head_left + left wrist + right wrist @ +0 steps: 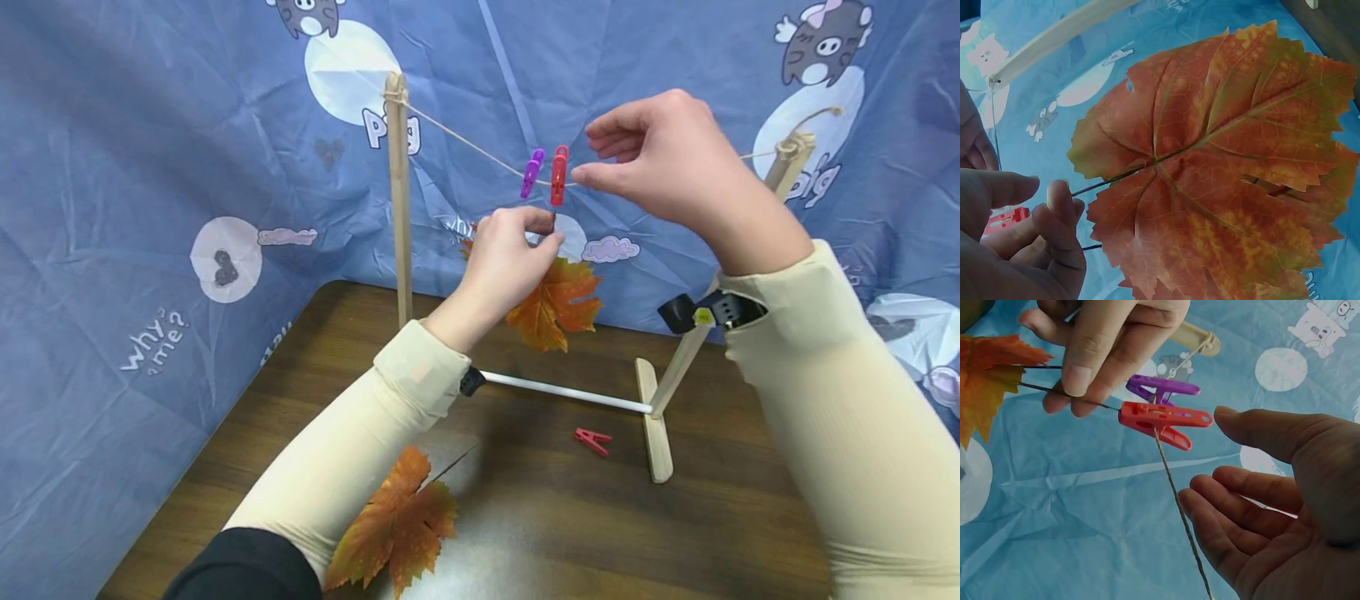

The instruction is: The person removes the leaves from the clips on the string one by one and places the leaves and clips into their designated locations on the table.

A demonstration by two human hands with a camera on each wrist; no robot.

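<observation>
A red clothespin (pixel 1166 415) sits on the twine, with a dark leaf stem (pixel 1097 403) running into its jaws. Beside it on the same twine is a purple clothespin (pixel 1163 386). My left hand (pixel 517 250) is just below the pins, thumb and fingers around the stem of an orange artificial leaf (pixel 555 304). Another leaf overlaps behind it in the left wrist view, and a second stem shows. My right hand (pixel 667 158) is at the red pin's right, fingers loosely bent and spread from the thumb; the thumb tip is close to the pin's end.
Wooden posts (pixel 400 200) hold the twine (pixel 472 143), joined low by a white rod (pixel 566 389). On the brown table (pixel 525 517) lie a spare red clothespin (pixel 593 441) and another orange leaf (pixel 397 529). A blue printed cloth (pixel 187 125) hangs behind.
</observation>
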